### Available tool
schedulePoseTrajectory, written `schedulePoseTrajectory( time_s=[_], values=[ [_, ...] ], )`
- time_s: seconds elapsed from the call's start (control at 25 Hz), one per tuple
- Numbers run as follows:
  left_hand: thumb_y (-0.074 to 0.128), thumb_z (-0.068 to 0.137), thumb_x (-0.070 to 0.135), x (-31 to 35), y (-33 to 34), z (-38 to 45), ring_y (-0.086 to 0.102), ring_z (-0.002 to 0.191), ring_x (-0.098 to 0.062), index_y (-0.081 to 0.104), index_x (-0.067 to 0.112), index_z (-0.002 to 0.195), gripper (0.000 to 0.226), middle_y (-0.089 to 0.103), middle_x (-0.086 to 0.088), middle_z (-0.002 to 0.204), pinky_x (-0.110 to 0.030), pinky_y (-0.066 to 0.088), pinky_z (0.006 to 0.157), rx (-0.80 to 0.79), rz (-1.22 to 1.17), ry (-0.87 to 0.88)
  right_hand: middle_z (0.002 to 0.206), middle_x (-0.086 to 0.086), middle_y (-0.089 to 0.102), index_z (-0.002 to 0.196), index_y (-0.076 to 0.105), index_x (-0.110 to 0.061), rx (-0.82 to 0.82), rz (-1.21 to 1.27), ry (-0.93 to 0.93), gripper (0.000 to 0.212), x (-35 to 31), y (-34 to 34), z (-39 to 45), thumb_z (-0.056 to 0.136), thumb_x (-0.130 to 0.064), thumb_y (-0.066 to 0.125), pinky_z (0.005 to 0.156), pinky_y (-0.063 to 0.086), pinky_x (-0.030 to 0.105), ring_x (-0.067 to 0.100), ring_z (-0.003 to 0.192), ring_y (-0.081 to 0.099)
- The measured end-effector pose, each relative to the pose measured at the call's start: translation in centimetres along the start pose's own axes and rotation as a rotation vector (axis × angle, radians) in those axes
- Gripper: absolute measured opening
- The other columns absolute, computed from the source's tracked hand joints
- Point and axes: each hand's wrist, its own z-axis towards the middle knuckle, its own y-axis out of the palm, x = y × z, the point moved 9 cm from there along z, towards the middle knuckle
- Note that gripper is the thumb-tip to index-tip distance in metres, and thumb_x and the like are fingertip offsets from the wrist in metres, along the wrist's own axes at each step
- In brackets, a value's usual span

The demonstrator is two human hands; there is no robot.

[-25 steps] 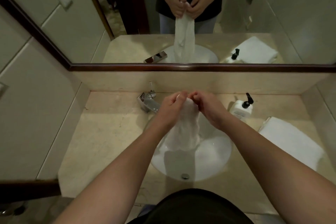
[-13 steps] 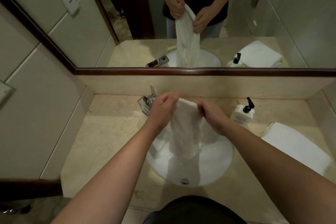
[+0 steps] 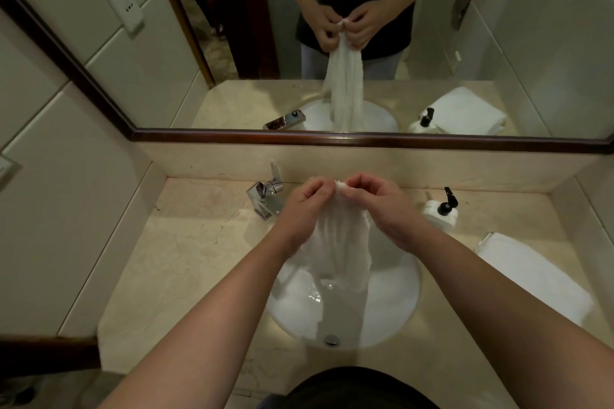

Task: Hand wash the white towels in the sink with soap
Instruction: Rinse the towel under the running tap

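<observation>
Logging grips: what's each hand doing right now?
Left hand: pinching the wet towel's top edge.
Right hand: pinching the same edge.

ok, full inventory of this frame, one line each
wet towel: 1, white, hanging over the sink, pinched at its top edge by both hands
folded towel: 1, white, on the counter right of the sink
sink: 1, white, set into the counter
faucet: 1, chrome, back left of the sink
soap bottle: 1, white with black pump, back right of the sink
counter: 1, beige stone
mirror: 1, dark wood frame, above the counter
left hand: grip on the wet towel's top
right hand: grip on the wet towel's top
</observation>
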Motion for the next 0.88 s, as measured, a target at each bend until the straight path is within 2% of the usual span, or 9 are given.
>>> schedulePoseTrajectory(
  time_s=[0.12, 0.2, 0.28, 0.36, 0.44, 0.56, 0.64, 0.76, 0.88],
  values=[
    [0.052, 0.102, 0.025, 0.3, 0.2, 0.3, 0.054, 0.081, -0.005, 0.069, 0.015, 0.088, 0.024, 0.056, -0.001, 0.093, -0.015, 0.044, 0.073, 0.028, 0.06, -0.016, 0.078, -0.002, 0.063, 0.084, 0.061, -0.012, -0.019, -0.057, -0.01, 0.012, 0.1, -0.9, 0.2, 0.091, -0.002, 0.064, 0.068, 0.05, 0.016, 0.002, 0.07, 0.06],
    [0.053, 0.102, 0.027, 0.7, 0.6, 0.4, 0.054, 0.075, -0.002, 0.068, 0.019, 0.085, 0.024, 0.059, 0.004, 0.086, -0.015, 0.044, 0.068, 0.034, 0.09, -0.014, 0.077, -0.003, 0.064, 0.084, 0.061, -0.014, -0.034, -0.111, -0.008, 0.012, 0.3, -1.3, 0.4, 0.09, -0.004, 0.066, 0.068, 0.049, 0.017, 0.005, 0.072, 0.06],
    [0.052, 0.103, 0.027, 1.0, 1.0, 0.2, 0.054, 0.07, -0.002, 0.067, 0.014, 0.088, 0.025, 0.06, 0.004, 0.079, -0.017, 0.046, 0.064, 0.039, 0.052, -0.023, 0.076, -0.003, 0.061, 0.083, 0.06, -0.014, -0.045, -0.158, -0.015, 0.014, 0.1, -1.4, 0.5, 0.091, -0.004, 0.064, 0.067, 0.047, 0.015, 0.004, 0.071, 0.057],
    [0.051, 0.103, 0.027, 1.6, 1.4, 0.1, 0.053, 0.071, -0.008, 0.064, 0.001, 0.093, 0.031, 0.058, -0.002, 0.079, -0.022, 0.045, 0.066, 0.039, 0.031, -0.015, 0.07, -0.008, 0.06, 0.078, 0.061, -0.014, -0.053, -0.219, -0.015, 0.02, -0.4, -0.9, 0.4, 0.096, -0.007, 0.057, 0.064, 0.043, 0.011, -0.002, 0.064, 0.054],
    [0.05, 0.104, 0.027, 2.6, 1.6, -0.1, 0.05, 0.074, -0.013, 0.059, -0.008, 0.095, 0.037, 0.054, -0.008, 0.081, -0.022, 0.044, 0.067, 0.033, 0.01, 0.024, 0.061, -0.014, 0.057, 0.069, 0.06, -0.017, -0.05, -0.236, 0.005, 0.036, -0.4, -0.5, 0.3, 0.101, -0.022, 0.044, 0.062, 0.04, 0.015, -0.002, 0.059, 0.05],
    [0.052, 0.103, 0.023, 4.2, 0.8, -0.4, 0.045, 0.071, -0.011, 0.057, 0.0, 0.086, 0.028, 0.047, -0.005, 0.076, -0.016, 0.04, 0.063, 0.075, -0.091, 0.054, 0.067, -0.01, 0.05, 0.074, 0.053, -0.02, -0.049, -0.249, 0.04, 0.034, 0.9, -0.5, 0.6, 0.089, -0.04, 0.031, 0.066, 0.036, 0.027, 0.003, 0.064, 0.043],
    [0.053, 0.101, 0.02, 4.2, -0.2, -0.3, 0.042, 0.067, -0.008, 0.056, 0.007, 0.083, 0.023, 0.043, -0.002, 0.071, -0.018, 0.038, 0.063, 0.093, -0.112, 0.04, 0.074, -0.007, 0.05, 0.078, 0.052, -0.021, -0.056, -0.305, 0.063, 0.026, 1.7, -0.6, 0.5, 0.087, -0.039, 0.035, 0.071, 0.037, 0.029, 0.007, 0.072, 0.045],
    [0.055, 0.098, 0.017, 3.5, -1.1, -0.4, 0.04, 0.066, -0.011, 0.056, 0.01, 0.074, 0.025, 0.043, 0.0, 0.067, -0.029, 0.034, 0.065, 0.108, -0.006, 0.027, 0.084, 0.002, 0.051, 0.084, 0.052, -0.015, -0.031, -0.265, 0.056, 0.02, 2.2, -1.0, 0.1, 0.099, -0.026, 0.043, 0.08, 0.037, 0.032, 0.015, 0.083, 0.047],
    [0.066, 0.093, 0.016, 2.5, -2.1, -0.9, 0.046, 0.064, -0.01, 0.06, -0.002, 0.076, 0.025, 0.051, -0.003, 0.069, -0.026, 0.038, 0.06, 0.108, 0.167, 0.046, 0.076, -0.008, 0.051, 0.083, 0.054, -0.016, 0.03, -0.204, -0.007, 0.02, 1.3, -1.5, -0.6, 0.101, -0.016, 0.048, 0.076, 0.039, 0.021, 0.005, 0.077, 0.048]
  ],
)
